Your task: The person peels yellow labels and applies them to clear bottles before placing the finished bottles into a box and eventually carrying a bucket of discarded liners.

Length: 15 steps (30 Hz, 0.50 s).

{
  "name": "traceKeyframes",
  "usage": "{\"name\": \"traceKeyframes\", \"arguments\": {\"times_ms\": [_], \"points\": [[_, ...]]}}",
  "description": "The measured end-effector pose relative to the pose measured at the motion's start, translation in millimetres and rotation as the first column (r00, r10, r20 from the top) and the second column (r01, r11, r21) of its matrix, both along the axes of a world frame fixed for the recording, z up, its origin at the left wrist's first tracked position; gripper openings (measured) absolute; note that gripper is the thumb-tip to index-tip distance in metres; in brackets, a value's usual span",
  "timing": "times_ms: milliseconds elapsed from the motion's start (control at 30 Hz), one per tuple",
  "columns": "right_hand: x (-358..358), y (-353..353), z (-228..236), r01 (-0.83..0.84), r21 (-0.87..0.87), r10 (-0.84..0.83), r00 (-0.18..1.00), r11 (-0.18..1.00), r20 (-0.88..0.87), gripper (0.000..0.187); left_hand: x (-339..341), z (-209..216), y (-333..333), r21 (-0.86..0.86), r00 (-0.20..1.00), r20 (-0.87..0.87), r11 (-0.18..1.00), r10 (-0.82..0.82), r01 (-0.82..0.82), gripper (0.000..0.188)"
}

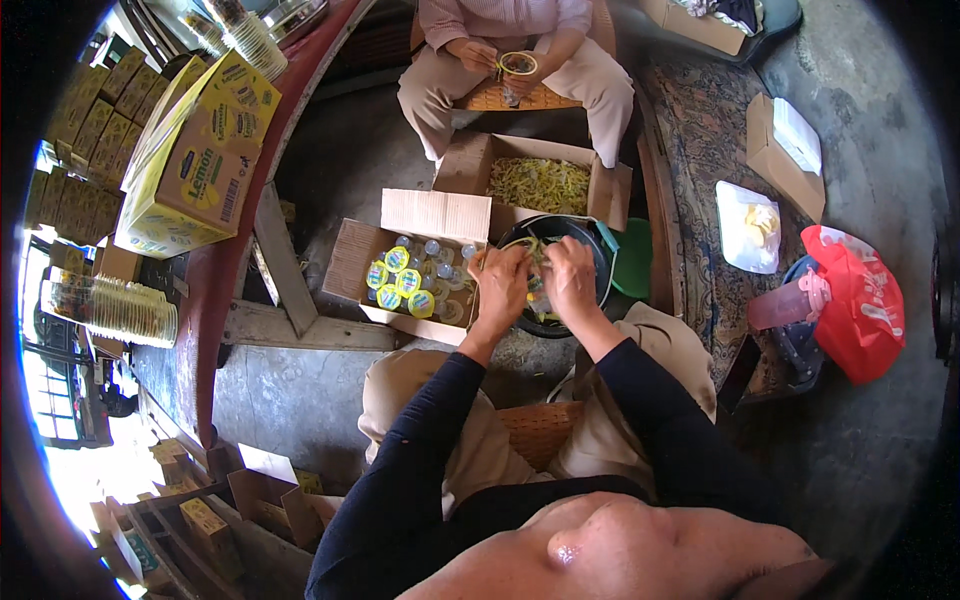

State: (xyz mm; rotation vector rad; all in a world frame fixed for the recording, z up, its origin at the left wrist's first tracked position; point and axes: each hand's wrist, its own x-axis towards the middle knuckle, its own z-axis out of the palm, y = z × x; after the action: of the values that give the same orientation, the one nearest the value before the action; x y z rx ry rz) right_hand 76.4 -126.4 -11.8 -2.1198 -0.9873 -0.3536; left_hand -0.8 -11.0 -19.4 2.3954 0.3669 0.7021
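Above a black bucket [603, 262], my left hand [503, 282] and my right hand [570, 278] are close together with fingers pinched. A thin yellow-green strip [530, 243] shows between my fingertips; its ends are hidden by them. Coloured pieces show in the bucket below, too covered to make out. Left of my left hand, an open cardboard box [350, 262] holds several clear plastic cups [408, 281], some with yellow-green printed lids. Beyond the bucket, another cardboard box [465, 160] holds a heap of yellow-green strips [540, 183].
Opposite sits a person [515, 60] holding a cup with a yellow rim. At left, a red-edged table [225, 200] carries a yellow carton [195, 160] and stacked cups [125, 310]. A patterned rug [690, 180], red bag [850, 305] and pink bottle [790, 302] lie right. A green lid [632, 260] adjoins the bucket.
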Motion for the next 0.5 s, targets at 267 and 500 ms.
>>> {"name": "traceKeyframes", "arguments": {"times_ms": [267,500], "points": [[6,-5,2,0.101,0.151,-0.064,0.97,0.983,-0.233,0.02,-3,14,4,0.037,1.0,0.024,0.999,0.014,-0.014,0.013],[2,-8,8,0.055,0.017,-0.054,0.997,0.998,-0.047,0.02,-3,10,-5,-0.03,0.997,0.04,0.997,-0.069,0.07,0.013]]}}
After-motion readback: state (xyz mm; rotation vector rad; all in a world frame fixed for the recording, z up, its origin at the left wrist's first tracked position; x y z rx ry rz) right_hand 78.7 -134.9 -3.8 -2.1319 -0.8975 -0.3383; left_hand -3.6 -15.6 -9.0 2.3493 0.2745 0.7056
